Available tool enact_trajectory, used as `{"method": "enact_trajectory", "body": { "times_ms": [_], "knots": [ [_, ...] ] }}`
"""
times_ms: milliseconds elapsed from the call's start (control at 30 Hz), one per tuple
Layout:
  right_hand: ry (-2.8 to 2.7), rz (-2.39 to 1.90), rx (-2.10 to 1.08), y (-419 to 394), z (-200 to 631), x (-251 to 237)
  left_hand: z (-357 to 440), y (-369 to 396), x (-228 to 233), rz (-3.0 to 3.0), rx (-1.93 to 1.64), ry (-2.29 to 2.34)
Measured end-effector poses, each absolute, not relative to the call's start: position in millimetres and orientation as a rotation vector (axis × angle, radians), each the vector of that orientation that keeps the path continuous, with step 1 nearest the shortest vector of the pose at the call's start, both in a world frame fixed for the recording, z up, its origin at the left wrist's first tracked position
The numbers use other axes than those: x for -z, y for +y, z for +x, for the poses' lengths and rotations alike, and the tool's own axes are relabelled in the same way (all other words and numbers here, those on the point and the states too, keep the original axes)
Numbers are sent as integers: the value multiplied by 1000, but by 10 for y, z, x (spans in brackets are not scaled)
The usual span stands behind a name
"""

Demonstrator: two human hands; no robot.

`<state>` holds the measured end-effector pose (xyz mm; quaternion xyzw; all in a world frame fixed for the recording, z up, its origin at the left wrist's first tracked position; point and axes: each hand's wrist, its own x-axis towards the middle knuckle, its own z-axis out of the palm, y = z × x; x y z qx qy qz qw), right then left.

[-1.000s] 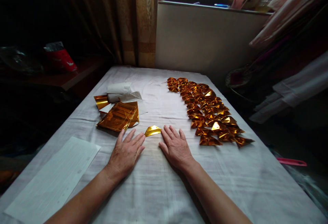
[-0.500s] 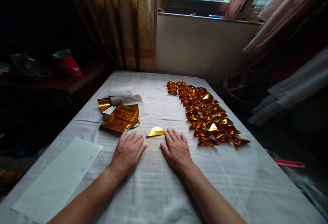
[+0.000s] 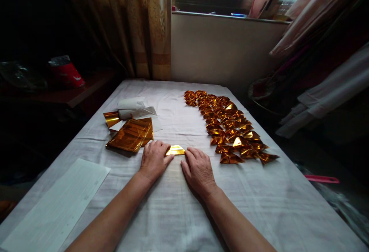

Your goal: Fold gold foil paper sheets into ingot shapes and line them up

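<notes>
The left hand (image 3: 154, 159) lies palm down on the white cloth (image 3: 178, 206) that covers the worktop. Its fingers are curled loosely rather than spread flat, and its thumb and forefinger tips touch the left end of a small folded gold foil (image 3: 175, 150). The right hand (image 3: 198, 169) rests palm down just right of the left, fingers close together and slightly bent, with the fingertips meeting the right end of the same foil. Whether either hand pinches the foil or only presses on it cannot be told. The foil lies flat on the cloth between the two hands' fingertips, at their far side.

Beyond and to the left of the left hand sits a stack of gold sheets (image 3: 130, 135), close to the knuckles but apart from them. Past that stack lie white paper rolls (image 3: 132, 106). Near the left forearm, at the worktop's left edge, lies a white lined sheet (image 3: 57, 206).

To the right of the right hand and stretching away from it runs a long band of folded gold pieces (image 3: 229, 127), overlapping one another; its nearest pieces lie near the right hand without touching it. Well off to the right, past the worktop edge, a pink object (image 3: 321, 178) shows.
</notes>
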<state>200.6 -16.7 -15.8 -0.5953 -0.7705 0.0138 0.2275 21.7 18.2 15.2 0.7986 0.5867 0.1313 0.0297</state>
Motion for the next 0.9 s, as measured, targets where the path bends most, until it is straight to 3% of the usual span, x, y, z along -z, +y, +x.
{"method": "enact_trajectory", "body": {
  "times_ms": [500,900],
  "knots": [
    [-1978,-1532,-211,-124,2059,123,155,235,27,2491,-839,1592],
    [-2076,-1446,-152,-105,2077,159,168,0,-1,2591,-762,1262]
  ]
}}
